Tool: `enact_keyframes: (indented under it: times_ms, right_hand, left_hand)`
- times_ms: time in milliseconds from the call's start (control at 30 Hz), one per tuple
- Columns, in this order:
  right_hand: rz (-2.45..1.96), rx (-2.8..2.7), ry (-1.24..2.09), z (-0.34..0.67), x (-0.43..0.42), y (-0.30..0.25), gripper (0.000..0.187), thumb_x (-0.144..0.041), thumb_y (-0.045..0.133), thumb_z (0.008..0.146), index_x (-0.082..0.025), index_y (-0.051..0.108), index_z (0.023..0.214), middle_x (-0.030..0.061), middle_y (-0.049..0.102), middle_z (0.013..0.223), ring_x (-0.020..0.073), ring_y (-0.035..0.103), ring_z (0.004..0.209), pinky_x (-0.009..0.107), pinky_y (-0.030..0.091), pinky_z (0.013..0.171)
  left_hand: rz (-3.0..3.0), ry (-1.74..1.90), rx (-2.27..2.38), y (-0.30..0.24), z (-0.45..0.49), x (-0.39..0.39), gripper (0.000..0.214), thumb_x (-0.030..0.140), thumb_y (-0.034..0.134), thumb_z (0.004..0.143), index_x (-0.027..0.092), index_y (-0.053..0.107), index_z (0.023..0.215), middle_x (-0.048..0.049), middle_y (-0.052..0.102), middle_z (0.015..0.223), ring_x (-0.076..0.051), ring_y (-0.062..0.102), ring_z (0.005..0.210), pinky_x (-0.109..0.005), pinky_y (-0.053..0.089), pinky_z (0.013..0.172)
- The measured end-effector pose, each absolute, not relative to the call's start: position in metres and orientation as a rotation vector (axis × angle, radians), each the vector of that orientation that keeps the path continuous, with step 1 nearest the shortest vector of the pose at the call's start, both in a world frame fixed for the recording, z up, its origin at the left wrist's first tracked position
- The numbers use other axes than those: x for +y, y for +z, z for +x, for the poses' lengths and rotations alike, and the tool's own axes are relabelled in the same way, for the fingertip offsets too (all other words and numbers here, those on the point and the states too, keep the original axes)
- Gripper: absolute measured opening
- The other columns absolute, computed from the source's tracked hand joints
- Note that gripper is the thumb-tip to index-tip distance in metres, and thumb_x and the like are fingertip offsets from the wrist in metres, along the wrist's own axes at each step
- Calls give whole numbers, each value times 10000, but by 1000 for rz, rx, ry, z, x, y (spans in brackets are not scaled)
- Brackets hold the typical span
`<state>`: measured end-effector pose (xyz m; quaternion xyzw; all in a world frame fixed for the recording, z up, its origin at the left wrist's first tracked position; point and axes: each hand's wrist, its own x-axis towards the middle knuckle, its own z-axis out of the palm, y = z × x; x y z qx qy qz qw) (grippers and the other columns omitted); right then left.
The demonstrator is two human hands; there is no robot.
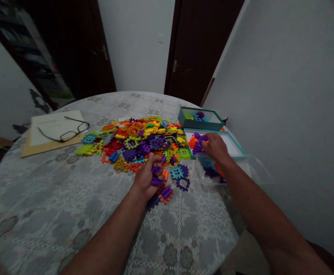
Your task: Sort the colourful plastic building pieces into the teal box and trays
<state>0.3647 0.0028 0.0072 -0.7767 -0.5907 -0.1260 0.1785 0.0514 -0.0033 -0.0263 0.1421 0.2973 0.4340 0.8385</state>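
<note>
1. Purple pieces (157, 181) are cupped in the curled left hand (146, 177);
2. orange and purple pieces (197, 143) in the tray (234, 148) are touched by the right hand (216, 146); its grip cannot be told;
3. a bright pile (138, 137) is spread beyond on the table (46, 206); a green box (199, 124) is set behind the tray.

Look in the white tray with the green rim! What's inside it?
Inside the green-rimmed white tray, orange pieces and purple pieces lie piled at the left end. The right hand covers some of the tray, so anything beneath it is hidden.
</note>
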Motion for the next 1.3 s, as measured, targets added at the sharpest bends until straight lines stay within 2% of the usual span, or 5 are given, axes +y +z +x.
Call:
enact_keyframes:
  times_ms: [367, 500, 667, 1133, 1300]
  right_hand:
    - [-1277, -2123, 112, 213, -82, 11, 224, -203, 574, 1001, -227, 642, 1212, 103, 712, 1135, 246, 675, 1068, 426, 575, 949]
    - [-1403, -2174, 116, 179, -88, -4, 307, -249, 605, 997, -204, 623, 1301, 141, 646, 1211, 267, 639, 1097, 425, 595, 914]
    - [-1445, -2171, -27, 174, -79, -16, 171, -218, 547, 1017, -194, 693, 1102, 122, 661, 1189, 242, 644, 1063, 377, 580, 913]
    - [-1810, -1897, 144, 263, -52, 22, 121, -286, 543, 1007, -202, 629, 1016, 41, 694, 887, 177, 621, 782, 273, 398, 704]
    - [-2202, -1748, 106, 333, 4, 31, 165, -336, 580, 996, -212, 687, 1014, 70, 769, 944, 209, 672, 843, 273, 395, 715]
  left_hand:
    - [229, 1011, 584, -30, 54, -2, 592, 715, 731, 814, 135, 640, 895, 54, 481, 636, -44, 392, 461, -184, 401, 449]
    - [203, 1055, 713, -28, 55, -1, 561, 699, 663, 880, 140, 631, 893, 29, 540, 654, -66, 462, 476, -187, 390, 436]
    - [191, 1062, 695, -27, 54, 1, 492, 634, 618, 947, 147, 612, 881, 43, 524, 628, -59, 439, 453, -183, 395, 443]
    - [454, 1010, 889, -33, 59, -10, 549, 702, 753, 797, 170, 658, 901, 51, 484, 615, -80, 413, 452, -228, 409, 436]
    - [524, 992, 827, -32, 58, -12, 343, 462, 776, 789, 166, 664, 921, 27, 546, 707, -66, 390, 469, -204, 327, 407]
